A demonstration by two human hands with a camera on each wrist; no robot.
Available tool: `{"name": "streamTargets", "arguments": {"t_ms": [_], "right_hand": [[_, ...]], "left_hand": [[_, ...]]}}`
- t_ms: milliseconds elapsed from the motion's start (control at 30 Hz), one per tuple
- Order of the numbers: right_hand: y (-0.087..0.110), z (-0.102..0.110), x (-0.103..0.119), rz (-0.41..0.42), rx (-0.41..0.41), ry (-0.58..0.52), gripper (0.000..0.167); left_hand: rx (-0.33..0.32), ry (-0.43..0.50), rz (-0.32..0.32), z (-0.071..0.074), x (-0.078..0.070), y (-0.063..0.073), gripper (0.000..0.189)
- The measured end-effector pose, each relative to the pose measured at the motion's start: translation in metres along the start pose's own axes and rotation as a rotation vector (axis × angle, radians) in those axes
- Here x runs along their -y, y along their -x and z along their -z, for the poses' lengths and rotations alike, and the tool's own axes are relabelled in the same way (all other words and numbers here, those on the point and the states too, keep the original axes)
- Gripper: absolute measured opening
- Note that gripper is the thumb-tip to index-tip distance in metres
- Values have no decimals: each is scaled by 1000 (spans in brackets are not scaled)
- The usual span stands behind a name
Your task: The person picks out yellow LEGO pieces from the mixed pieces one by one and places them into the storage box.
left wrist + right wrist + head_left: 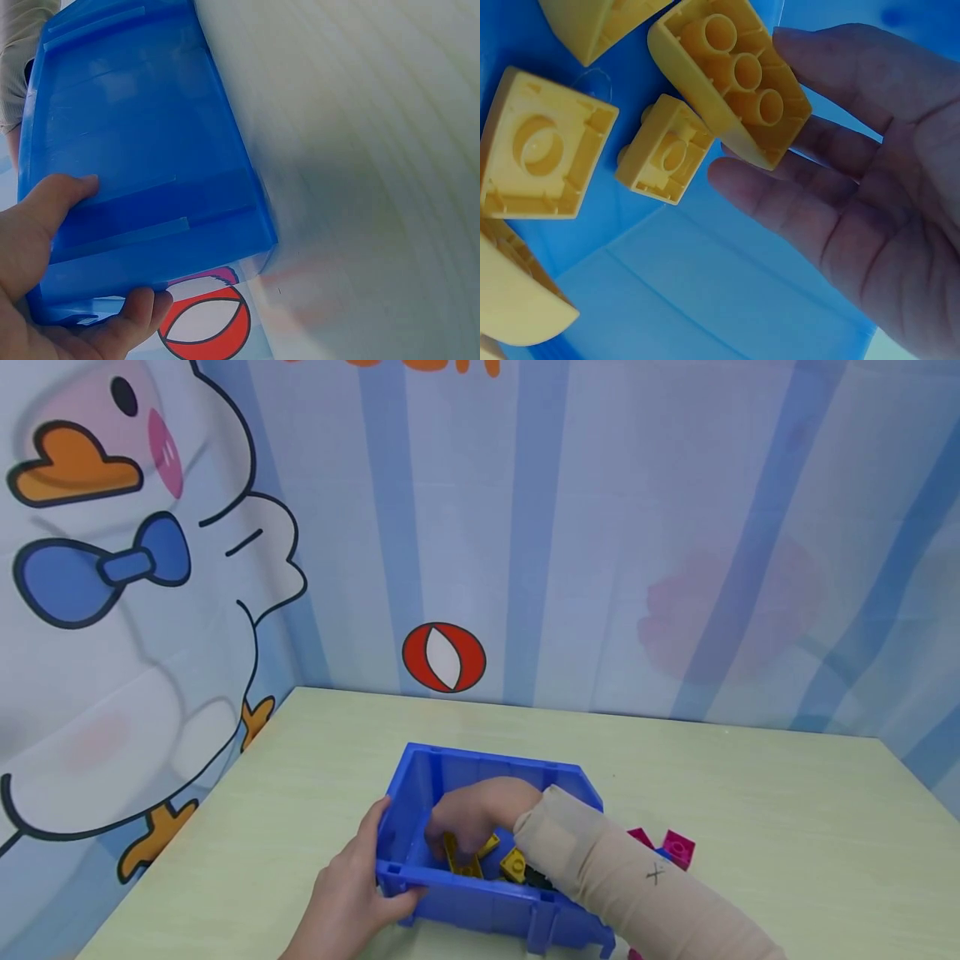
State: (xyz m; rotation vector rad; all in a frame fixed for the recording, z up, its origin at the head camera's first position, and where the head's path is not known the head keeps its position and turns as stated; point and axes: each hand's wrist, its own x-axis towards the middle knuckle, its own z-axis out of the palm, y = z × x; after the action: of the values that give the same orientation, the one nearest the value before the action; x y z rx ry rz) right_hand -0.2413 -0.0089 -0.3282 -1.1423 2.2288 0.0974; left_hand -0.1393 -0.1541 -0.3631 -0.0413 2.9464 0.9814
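A blue plastic bin (480, 893) stands on the table with several yellow toy bricks inside. My left hand (352, 889) grips its left end, thumb on the near wall and fingers along the side; the left wrist view shows that thumb on the bin's outer face (142, 135). Down in the bin, my right hand (472, 818) pinches a long yellow brick (739, 79) between thumb and fingers, its hollow tubed side showing. A small yellow brick (664, 154) lies beside the fingertips, and a squarish one (544, 150) is farther left.
Pink bricks (678, 849) and a bit of blue lie on the table to the right of the bin, partly behind my right forearm (652, 877). A dark brick (537, 878) shows by the bin's near wall. Behind the table hangs a printed cloth (585, 543).
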Motion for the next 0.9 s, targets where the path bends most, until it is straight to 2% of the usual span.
{"name": "streamTargets", "arguments": {"t_ms": [667,900], "right_hand": [[-1,1,1,39,8,-2,34],[0,2,1,27,1,-2,36]], "left_hand": [[-3,-2,-10,1,-1,2,105],[-3,2,-9,1,-1,1,105]]}}
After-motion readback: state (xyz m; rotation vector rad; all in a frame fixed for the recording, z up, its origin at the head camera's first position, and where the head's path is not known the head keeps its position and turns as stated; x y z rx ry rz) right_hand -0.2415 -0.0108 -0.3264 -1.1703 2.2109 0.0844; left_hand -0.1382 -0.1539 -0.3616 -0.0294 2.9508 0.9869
